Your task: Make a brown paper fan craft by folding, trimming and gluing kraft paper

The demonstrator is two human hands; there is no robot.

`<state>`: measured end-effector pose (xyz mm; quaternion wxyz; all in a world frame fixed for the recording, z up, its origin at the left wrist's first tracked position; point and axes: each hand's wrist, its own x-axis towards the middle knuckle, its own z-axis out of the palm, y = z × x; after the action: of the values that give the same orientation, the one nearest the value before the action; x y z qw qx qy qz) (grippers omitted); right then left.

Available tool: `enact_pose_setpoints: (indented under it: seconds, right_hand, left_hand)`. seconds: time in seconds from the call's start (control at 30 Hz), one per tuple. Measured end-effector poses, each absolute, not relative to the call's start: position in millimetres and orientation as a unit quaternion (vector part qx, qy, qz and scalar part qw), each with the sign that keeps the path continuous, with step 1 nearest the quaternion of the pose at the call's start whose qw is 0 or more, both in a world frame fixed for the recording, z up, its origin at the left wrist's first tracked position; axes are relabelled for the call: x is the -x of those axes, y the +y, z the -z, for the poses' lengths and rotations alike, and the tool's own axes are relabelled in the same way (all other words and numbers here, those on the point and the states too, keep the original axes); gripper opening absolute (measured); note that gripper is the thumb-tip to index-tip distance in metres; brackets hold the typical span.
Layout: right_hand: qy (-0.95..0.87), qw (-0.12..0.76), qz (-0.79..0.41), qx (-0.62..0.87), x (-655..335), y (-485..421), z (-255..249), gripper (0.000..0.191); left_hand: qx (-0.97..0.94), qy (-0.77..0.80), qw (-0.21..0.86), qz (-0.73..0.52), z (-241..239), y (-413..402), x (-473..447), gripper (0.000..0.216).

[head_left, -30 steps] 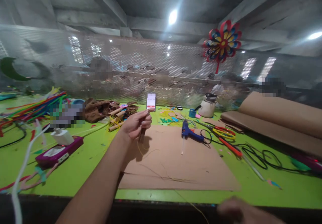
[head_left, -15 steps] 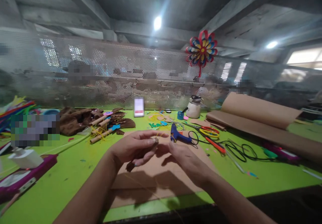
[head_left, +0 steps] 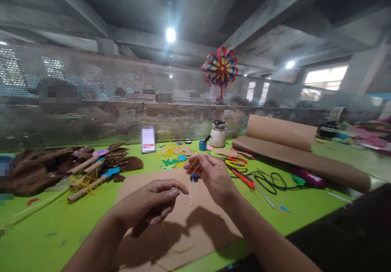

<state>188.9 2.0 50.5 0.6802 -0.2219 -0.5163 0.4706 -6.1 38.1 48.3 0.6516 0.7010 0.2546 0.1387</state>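
Note:
Both hands are over a sheet of brown paper (head_left: 128,190) on the green table. My left hand (head_left: 155,200) is closed, thumb against forefinger, with a thin yellow string (head_left: 180,185) at the fingertips. Something dark brown (head_left: 141,227) shows below its palm, mostly hidden. My right hand (head_left: 215,176), higher and to the right, pinches a loop of yellow string. A slack yellow length trails onto the paper below. Behind my right hand a blue glue gun (head_left: 194,177) is largely covered, with a clear stick pointing toward me.
Scissors (head_left: 236,162), an orange-handled tool (head_left: 242,178) and black cable lie right. Rolled brown paper (head_left: 281,133) lies farther right. Paper tubes (head_left: 85,180) and brown material (head_left: 42,168) lie left. A phone (head_left: 148,139), blue jar (head_left: 203,144) and white pot (head_left: 218,135) stand behind.
My view has turned right. My hands have moved apart; the right has risen and now pinches a yellow string loop. The glue gun is now mostly behind it.

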Motion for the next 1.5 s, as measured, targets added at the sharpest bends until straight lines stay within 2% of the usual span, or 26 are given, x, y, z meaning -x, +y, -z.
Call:
enact_pose_setpoints:
  seconds: [0.3, 0.43, 0.6, 0.9, 1.13, 1.5]
  right_hand:
    - [-0.515, 0.686, -0.459, 0.231, -197, 9, -51, 0.026]
    - [-0.487, 0.680, -0.492, 0.243, -200, 11, -51, 0.033]
    - [-0.461, 0.664, -0.525, 0.267, -210, 10, -57, 0.034]
    - [-0.472, 0.710, -0.396, 0.340, -247, 14, -67, 0.031]
    - [-0.466, 0.706, -0.437, 0.304, -252, 12, -65, 0.022]
    - [-0.435, 0.712, -0.460, 0.304, -259, 8, -72, 0.028]
  left_hand:
    - [-0.701, 0.270, 0.648, -0.130, -48, 39, 7, 0.033]
    - [-0.701, 0.269, 0.648, -0.128, -50, 37, 6, 0.035]
    - [-0.713, 0.261, 0.637, -0.134, -51, 36, 6, 0.034]
    - [-0.739, 0.250, 0.616, -0.107, -51, 37, 3, 0.034]
    - [-0.736, 0.265, 0.614, -0.105, -49, 38, 2, 0.038]
    - [-0.750, 0.271, 0.596, -0.099, -53, 38, 3, 0.041]
